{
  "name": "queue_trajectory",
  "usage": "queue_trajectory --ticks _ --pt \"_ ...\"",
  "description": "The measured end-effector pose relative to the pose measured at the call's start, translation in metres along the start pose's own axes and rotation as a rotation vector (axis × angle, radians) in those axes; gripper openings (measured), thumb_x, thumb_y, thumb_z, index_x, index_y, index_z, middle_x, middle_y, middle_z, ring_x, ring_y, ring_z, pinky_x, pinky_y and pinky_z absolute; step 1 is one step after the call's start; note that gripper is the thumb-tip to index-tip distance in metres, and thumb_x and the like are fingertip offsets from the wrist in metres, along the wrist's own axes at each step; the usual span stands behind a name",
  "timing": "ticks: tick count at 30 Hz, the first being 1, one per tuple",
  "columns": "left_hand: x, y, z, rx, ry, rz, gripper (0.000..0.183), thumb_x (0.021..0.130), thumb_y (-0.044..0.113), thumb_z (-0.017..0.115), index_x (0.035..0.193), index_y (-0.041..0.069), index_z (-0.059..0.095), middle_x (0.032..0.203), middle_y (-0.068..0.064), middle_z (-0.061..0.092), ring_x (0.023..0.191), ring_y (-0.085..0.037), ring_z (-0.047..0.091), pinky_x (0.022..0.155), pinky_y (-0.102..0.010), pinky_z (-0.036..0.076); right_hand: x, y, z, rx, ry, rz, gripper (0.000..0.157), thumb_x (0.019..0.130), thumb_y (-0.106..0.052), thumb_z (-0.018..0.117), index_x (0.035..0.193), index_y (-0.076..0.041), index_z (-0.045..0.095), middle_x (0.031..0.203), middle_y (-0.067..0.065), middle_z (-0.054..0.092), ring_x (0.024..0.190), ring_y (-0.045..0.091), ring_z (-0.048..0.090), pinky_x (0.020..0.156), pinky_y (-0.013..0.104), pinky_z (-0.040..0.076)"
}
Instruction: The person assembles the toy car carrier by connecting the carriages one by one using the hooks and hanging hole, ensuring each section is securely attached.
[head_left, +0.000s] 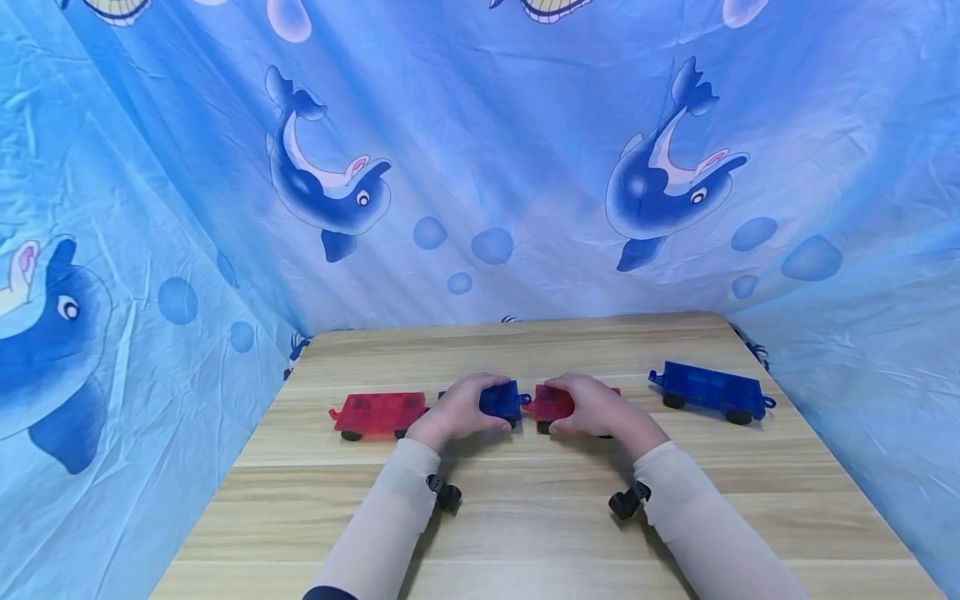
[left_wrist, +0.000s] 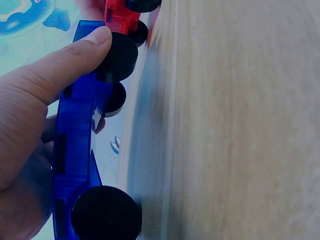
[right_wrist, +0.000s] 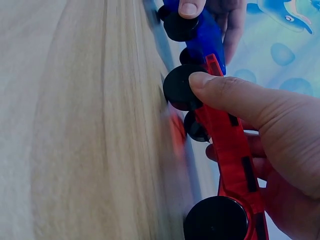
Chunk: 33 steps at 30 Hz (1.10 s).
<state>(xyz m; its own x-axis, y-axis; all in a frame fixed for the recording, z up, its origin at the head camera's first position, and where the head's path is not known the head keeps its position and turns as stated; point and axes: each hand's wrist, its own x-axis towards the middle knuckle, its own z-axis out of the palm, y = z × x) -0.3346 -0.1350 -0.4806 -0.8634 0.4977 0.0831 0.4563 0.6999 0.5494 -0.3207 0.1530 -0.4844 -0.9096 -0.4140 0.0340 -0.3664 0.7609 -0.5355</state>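
My left hand grips a translucent blue toy train car near the middle of the table, its thumb on a black wheel. Just to the right, my right hand holds a red toy train car the same way, thumb on a wheel. The facing ends of these two cars meet at the blue hook; whether they are linked I cannot tell. Left of the held blue car stands another red car, its right end close to that car and partly behind my left hand.
A second blue car stands apart at the right of the wooden table, slightly angled. Blue dolphin-print cloth hangs behind the table and along both sides. A small black camera sits on the left wrist, another on the right.
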Motion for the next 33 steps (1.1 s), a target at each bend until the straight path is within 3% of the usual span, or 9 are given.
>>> queue_trajectory --ticks 12,33 --pt "-0.0011 0.0012 0.0001 0.036 0.006 -0.026 0.085 0.08 0.049 0.09 0.155 0.033 0.053 0.153 0.001 0.055 0.137 -0.029 0.053 0.109 -0.054 0.048 -0.0002 -0.0014 0.0007 0.001 -0.003 0.004 0.081 0.082 -0.035 0.092 0.152 -0.015 0.056 0.139 0.007 0.063 0.121 0.025 0.06 0.102 0.049 0.053" --pt "0.0003 -0.0048 0.0008 0.089 -0.027 -0.008 0.084 0.079 0.05 0.091 0.153 0.03 0.056 0.151 0.003 0.056 0.135 -0.026 0.055 0.108 -0.048 0.05 0.0006 -0.0003 0.0014 -0.01 0.0 -0.007 0.082 0.082 -0.037 0.092 0.152 -0.015 0.056 0.141 0.007 0.063 0.124 0.026 0.059 0.105 0.05 0.051"
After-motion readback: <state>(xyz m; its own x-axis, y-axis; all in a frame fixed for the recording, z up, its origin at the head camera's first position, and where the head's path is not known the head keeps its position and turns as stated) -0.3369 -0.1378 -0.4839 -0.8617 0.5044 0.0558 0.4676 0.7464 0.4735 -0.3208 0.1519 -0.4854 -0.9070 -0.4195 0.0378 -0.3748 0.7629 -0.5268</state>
